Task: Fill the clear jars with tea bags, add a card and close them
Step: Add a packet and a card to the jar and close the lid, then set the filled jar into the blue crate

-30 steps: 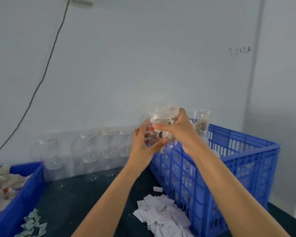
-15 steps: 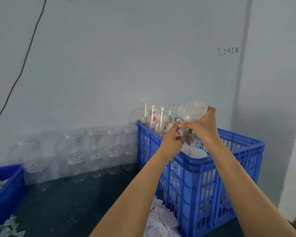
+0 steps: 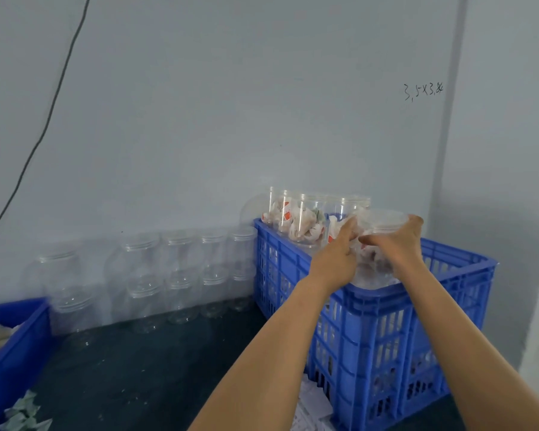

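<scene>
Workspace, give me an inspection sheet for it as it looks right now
Surface: dark table, scattered specks.
Job's things: lidded jar with tea bags held over blue crate; filled jars at crate's back; empty jars stacked along wall.
Clutter: paper cards beside crate; sachets; blue bin at left.
Grips: right hand grips the jar; left hand touches its side.
Cables: black cable down wall.
Surroundings: pale wall, handwritten numbers.

Both hands are holding a lidded jar [image 3: 374, 256] over the crate [image 3: 386, 309]: right hand [image 3: 397, 244] gripping its lid [image 3: 381, 219]; left hand [image 3: 339, 255] touching its side.
</scene>
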A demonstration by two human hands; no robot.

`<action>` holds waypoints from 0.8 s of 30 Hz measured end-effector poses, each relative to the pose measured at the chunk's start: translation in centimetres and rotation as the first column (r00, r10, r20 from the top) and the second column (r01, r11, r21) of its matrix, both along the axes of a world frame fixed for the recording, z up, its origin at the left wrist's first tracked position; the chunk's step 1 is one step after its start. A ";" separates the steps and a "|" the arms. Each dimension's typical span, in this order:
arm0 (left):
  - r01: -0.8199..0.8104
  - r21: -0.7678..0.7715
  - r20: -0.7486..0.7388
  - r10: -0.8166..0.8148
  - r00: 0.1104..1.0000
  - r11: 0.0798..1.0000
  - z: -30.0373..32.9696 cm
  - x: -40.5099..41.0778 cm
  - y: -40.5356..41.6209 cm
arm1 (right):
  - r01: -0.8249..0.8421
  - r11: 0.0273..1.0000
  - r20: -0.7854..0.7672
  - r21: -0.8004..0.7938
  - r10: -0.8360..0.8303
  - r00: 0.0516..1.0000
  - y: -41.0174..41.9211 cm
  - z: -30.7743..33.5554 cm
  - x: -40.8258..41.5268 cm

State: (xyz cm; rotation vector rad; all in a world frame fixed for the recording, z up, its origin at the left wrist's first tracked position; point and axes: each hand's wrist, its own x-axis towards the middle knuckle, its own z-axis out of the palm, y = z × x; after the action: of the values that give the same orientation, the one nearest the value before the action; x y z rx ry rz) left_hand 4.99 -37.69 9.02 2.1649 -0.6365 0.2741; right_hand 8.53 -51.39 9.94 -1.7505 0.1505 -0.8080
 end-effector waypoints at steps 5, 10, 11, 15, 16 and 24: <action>-0.064 0.211 0.069 0.050 0.996 0.975 0.3 0.6 -0.1 | -0.142 0.984 -0.323 -0.103 0.102 0.941 -0.6 -0.6 1.0; -0.089 0.365 -0.007 0.099 0.995 0.927 0.2 1.2 -0.6 | -0.219 0.942 -0.636 -0.256 0.007 0.772 0.0 -0.4 1.4; -0.086 0.392 -0.022 0.102 0.994 0.916 0.2 1.3 -0.7 | -0.238 0.921 -0.668 -0.309 -0.032 0.744 0.1 -0.4 1.4; -0.075 0.445 -0.030 0.098 0.995 0.892 0.2 1.6 -0.7 | -0.275 0.875 -0.703 -0.398 -0.099 0.704 0.5 -0.6 1.4; -0.074 0.451 -0.027 0.096 0.995 0.890 0.2 1.6 -0.7 | -0.282 0.868 -0.701 -0.409 -0.101 0.706 0.5 -0.5 1.4; -0.097 0.052 0.001 0.097 0.995 0.994 -0.6 0.5 0.3 | -0.254 0.884 -0.580 -0.392 -0.023 0.814 1.1 0.0 0.3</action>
State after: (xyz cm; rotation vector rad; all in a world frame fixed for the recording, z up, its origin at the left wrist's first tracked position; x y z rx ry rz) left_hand 5.48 -37.41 8.45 2.2489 -0.5443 0.3109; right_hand 8.86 -50.32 9.93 -2.3966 0.2637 -0.1935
